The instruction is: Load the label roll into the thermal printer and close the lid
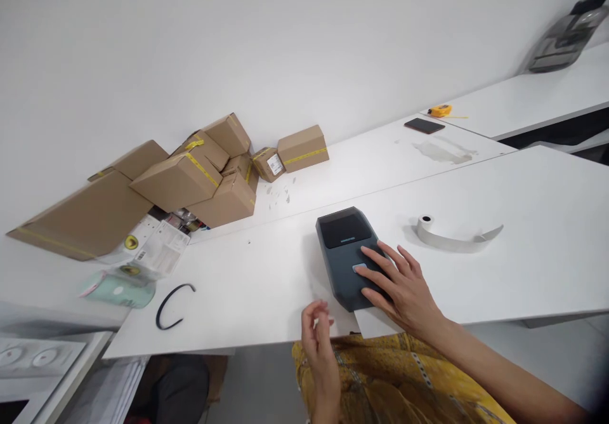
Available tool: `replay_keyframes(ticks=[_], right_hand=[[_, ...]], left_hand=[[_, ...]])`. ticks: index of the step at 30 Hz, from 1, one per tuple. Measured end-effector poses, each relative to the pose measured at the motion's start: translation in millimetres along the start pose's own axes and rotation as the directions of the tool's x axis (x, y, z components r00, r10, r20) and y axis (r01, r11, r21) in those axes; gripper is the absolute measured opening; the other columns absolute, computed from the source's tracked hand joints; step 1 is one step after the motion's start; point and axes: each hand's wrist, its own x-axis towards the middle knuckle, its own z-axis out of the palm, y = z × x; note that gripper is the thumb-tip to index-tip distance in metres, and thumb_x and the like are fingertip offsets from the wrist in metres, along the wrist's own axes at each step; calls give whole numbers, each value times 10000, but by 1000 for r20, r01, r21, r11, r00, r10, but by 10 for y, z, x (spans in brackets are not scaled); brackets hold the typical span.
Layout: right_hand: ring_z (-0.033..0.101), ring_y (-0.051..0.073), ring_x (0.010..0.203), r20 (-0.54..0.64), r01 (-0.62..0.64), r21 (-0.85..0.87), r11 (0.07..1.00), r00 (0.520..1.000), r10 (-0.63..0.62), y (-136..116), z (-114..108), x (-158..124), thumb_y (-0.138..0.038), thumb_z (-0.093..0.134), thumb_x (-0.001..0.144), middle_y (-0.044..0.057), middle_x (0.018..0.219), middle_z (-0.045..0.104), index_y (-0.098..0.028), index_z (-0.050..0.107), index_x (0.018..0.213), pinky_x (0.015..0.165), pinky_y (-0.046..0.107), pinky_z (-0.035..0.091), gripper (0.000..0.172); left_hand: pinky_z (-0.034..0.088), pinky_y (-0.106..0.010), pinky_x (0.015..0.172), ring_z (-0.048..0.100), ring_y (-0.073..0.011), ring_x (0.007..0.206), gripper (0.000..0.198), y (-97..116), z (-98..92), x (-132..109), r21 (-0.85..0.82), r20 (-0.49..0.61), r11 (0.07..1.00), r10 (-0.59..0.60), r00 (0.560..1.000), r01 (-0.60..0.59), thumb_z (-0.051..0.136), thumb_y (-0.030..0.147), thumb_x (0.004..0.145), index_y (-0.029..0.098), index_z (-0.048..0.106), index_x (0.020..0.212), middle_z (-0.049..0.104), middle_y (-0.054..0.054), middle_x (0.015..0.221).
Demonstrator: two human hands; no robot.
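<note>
A dark blue-grey device [339, 260] with a glossy black panel at its far end lies on the white table near the front edge. It looks like a label printer, with a light blue button on top. My right hand [399, 287] rests over its right side, fingers stretched out, one fingertip at the button. Just left of the device's near end, my left hand [320, 335] hovers at the table edge, fingers loosely curled and apart, holding nothing I can see. To the right stands a small paper roll [425, 226] with a strip unrolled from it.
Cardboard boxes [176, 179] are piled at the back left against the wall. A black curved band [164, 310] and a mint-green package [121, 291] lie at left. Farther back right are a phone [424, 125], a yellow tape measure [440, 111] and a clear jug [568, 40].
</note>
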Motion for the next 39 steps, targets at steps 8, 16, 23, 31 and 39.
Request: replay_keyframes(ticks=[8,16,23,31,39], right_hand=[[296,316,1507,132,-268,396,878,963,235,70,-44,-198,-414,574,971,65,1651,297,-382,412,1492,1124,540,409,547],[189,277,1555,339,-543,591,596,838,427,63,-76,-312,-479,437,1024,-13,1702,175,-443,280,1564,1239,554,242,564],[243,300,1536,327,-549,611,570,831,450,57,-100,-280,-502,416,1022,10,1689,223,-403,346,1557,1209,546,321,549],[366,283,1484,237,-473,544,693,879,413,81,-166,-172,-475,349,1033,20,1653,314,-367,355,1564,1158,476,433,542],[451,288,1405,2,-208,424,882,973,229,238,-258,583,-450,297,1048,54,1563,467,-350,349,1542,1173,531,322,507]], left_hand=[[381,-388,1186,338,-306,1505,887,0,355,4,-36,290,995,98,952,-91,626,550,886,239,211,1606,297,-133,1658],[215,-331,1270,139,-221,1573,681,17,302,-29,64,253,990,108,962,-128,437,548,992,294,260,1599,171,-5,1708],[237,-361,1268,167,-229,1568,650,-23,304,-6,13,217,995,95,972,-100,410,567,998,293,325,1580,216,-4,1695],[228,-363,1271,184,-242,1564,647,59,278,77,-28,224,982,188,956,-186,395,562,1004,257,351,1573,240,-30,1687],[297,-364,1243,312,-245,1523,639,627,387,461,-120,177,928,369,912,-352,364,575,1007,241,377,1552,348,-60,1647]])
